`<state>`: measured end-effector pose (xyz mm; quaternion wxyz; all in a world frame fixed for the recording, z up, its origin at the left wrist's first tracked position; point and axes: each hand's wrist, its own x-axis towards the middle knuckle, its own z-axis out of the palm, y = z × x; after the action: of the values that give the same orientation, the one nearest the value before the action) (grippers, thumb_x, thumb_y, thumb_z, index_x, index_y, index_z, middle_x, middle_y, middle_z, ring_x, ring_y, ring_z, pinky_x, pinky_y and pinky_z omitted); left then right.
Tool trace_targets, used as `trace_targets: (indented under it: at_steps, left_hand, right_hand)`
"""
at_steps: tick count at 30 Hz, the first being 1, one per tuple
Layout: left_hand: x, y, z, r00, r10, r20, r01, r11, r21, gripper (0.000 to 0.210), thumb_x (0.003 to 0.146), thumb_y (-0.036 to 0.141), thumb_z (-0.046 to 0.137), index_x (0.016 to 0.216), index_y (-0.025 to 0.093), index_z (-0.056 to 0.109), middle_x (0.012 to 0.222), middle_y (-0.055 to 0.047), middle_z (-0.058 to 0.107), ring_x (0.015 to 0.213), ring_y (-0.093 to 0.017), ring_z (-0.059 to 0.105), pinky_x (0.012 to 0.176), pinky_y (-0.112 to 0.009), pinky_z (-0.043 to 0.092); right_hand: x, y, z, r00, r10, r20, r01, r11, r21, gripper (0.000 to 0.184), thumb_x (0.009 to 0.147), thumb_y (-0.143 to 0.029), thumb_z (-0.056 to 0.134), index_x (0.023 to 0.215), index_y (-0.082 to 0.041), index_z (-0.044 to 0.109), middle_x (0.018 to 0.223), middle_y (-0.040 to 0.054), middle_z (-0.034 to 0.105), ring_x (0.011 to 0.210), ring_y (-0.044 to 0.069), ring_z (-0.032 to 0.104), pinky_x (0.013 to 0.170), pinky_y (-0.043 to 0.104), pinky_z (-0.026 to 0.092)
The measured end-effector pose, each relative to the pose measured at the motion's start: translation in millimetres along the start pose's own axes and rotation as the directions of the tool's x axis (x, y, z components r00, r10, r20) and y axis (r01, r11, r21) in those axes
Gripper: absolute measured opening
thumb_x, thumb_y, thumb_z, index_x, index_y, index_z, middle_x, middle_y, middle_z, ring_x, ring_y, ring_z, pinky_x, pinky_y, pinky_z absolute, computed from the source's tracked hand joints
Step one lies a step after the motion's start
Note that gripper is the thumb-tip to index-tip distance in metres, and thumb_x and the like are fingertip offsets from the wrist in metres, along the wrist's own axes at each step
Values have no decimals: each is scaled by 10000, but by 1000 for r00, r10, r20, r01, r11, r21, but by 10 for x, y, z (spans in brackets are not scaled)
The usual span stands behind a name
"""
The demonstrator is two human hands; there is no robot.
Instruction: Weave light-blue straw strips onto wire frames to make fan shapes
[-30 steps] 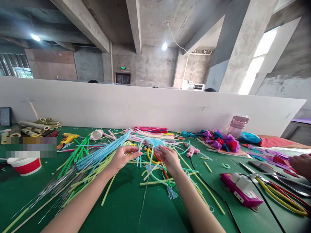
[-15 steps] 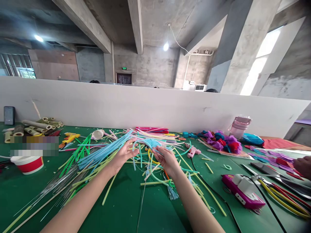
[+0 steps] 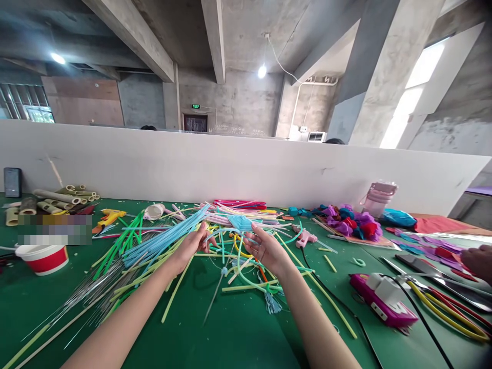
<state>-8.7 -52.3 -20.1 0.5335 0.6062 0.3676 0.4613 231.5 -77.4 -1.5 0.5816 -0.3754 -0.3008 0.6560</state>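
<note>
In the middle of the table, my right hand (image 3: pixel 267 248) is closed on the lower right edge of a light blue piece (image 3: pixel 240 223) that looks woven from thin strips. My left hand (image 3: pixel 194 247) is to its left, thumb and fingers pinched on a curved blue strip (image 3: pixel 210 236) that runs toward the piece. Beside my left hand lies a thick bundle of blue strips (image 3: pixel 161 237). Below the hands is a thin wire (image 3: pixel 214 294) with a blue tip. A blue tassel (image 3: pixel 272 302) lies near my right wrist.
Green strips (image 3: pixel 115 246), metal wires and yellow-green strips lie at left, near a yellow glue gun (image 3: pixel 109 218) and a red-and-white tub (image 3: pixel 42 260). At right are a pink glue gun (image 3: pixel 305 237), a magenta power strip (image 3: pixel 380 305) with cables, scissors (image 3: pixel 434 302), and another person's hand (image 3: pixel 478 264).
My left hand has moved slightly left and down, its fingers lower on the blue strip. The blue piece is tilted a little differently. The wire below has swung, its tip now lower.
</note>
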Motion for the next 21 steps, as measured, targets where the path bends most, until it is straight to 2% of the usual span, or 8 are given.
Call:
trace_targets:
  at_steps: [5, 9, 11, 13, 16, 17, 19, 21]
  left_hand:
    - [33, -4, -45, 985, 47, -166, -27, 993, 118, 465, 728, 650, 685, 791, 190, 709, 756, -11, 630, 612, -136, 566, 670, -285, 498]
    - [72, -29, -135, 944, 48, -326, -34, 998, 48, 519, 684, 674, 696, 804, 170, 674, 612, 29, 526, 548, -118, 513, 586, -258, 471]
    - [115, -68, -210, 879, 49, -474, -68, 997, -22, 528, 679, 656, 710, 875, 170, 645, 616, 50, 484, 531, -102, 478, 542, -233, 451]
    - [163, -116, -270, 775, 15, -632, -112, 987, -114, 502, 724, 587, 712, 1018, 200, 585, 716, 47, 501, 555, -91, 493, 543, -221, 460]
    - [207, -171, -279, 653, -30, -757, -110, 985, -133, 492, 809, 473, 676, 1190, 250, 461, 987, -27, 552, 741, -128, 600, 697, -292, 533]
    - [205, -172, -260, 636, 29, -771, -100, 994, -45, 490, 826, 451, 665, 1215, 249, 446, 1093, -68, 540, 849, -158, 617, 782, -337, 538]
    - [174, -134, -207, 611, 278, -741, -132, 959, 251, 460, 855, 430, 637, 1232, 232, 463, 1264, -134, 473, 1059, -220, 581, 954, -415, 482]
    - [111, -42, -152, 574, 546, -610, -232, 823, 518, 401, 899, 431, 576, 1234, 226, 495, 1340, -151, 437, 1190, -253, 514, 1072, -446, 386]
  right_hand:
    - [-19, -10, -1, 999, -5, 32, 5, 1000, -3, 175, 809, -303, 756, 850, -181, 637, 724, 14, 715, 675, 156, 719, 640, 258, 593]
    - [-30, -20, 25, 998, 4, 56, -4, 1000, 7, 131, 841, -273, 717, 865, -171, 638, 721, 31, 722, 657, 153, 718, 627, 248, 588]
    - [-37, -21, 38, 999, 3, 47, -3, 1000, 1, 112, 854, -260, 702, 877, -168, 643, 718, 36, 725, 623, 146, 707, 609, 246, 587]
    - [-41, -13, 51, 1000, 3, 23, -3, 1000, -1, 99, 863, -252, 693, 869, -163, 648, 711, 37, 722, 594, 137, 696, 593, 239, 588]
    - [-30, 26, 64, 1000, 13, -3, -13, 1000, 6, 102, 865, -252, 694, 848, -160, 655, 720, 40, 722, 602, 138, 703, 599, 234, 596]
    - [-23, 45, 66, 1000, 15, -4, -15, 1000, 5, 106, 867, -257, 694, 849, -159, 658, 733, 44, 725, 616, 142, 711, 608, 236, 600]
    - [-9, 83, 68, 1000, 9, -1, -9, 1000, -22, 119, 870, -272, 693, 859, -157, 663, 771, 57, 735, 650, 153, 725, 622, 241, 606]
    - [0, 116, 65, 1000, -18, 7, 19, 996, -84, 137, 864, -287, 702, 859, -155, 666, 800, 69, 740, 682, 164, 734, 614, 239, 605]
